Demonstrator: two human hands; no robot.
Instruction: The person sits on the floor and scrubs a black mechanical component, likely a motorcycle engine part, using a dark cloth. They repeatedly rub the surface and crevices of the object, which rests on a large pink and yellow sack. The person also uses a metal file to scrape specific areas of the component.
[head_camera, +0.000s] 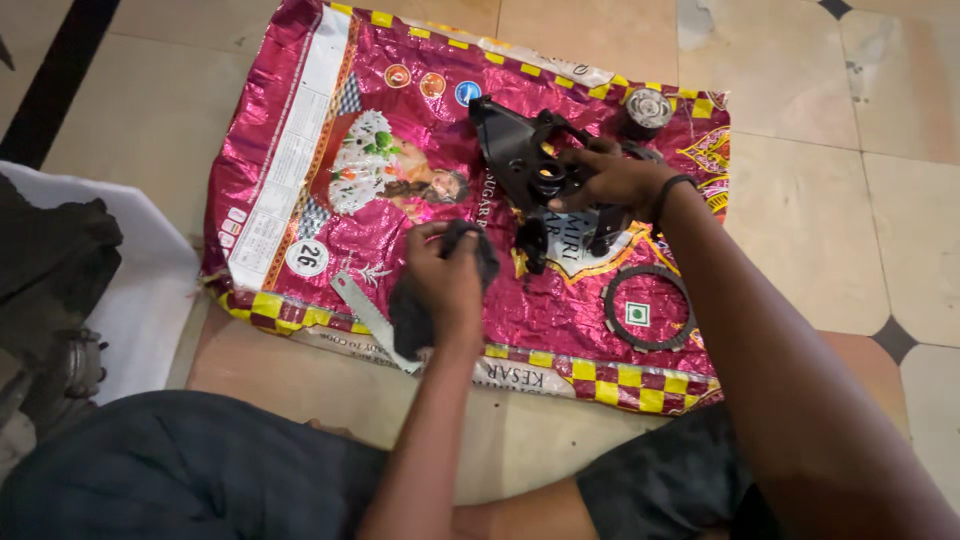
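The left hand (447, 275) is clamped on a dark rag (415, 315) above a flat metal strip (365, 312). Beyond, the right hand (612, 178) grips a black metal part (525, 160) resting on a pink sack (300, 180) on the floor, a flat ring (612, 310) nearby.

One sack (330, 190), one housing (525, 160), one ring (648, 307), two hands (450, 275).

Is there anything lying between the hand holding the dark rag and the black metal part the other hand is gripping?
Nothing visible. Only bare pink sack shows between the left hand with its rag and the black part under the right hand.
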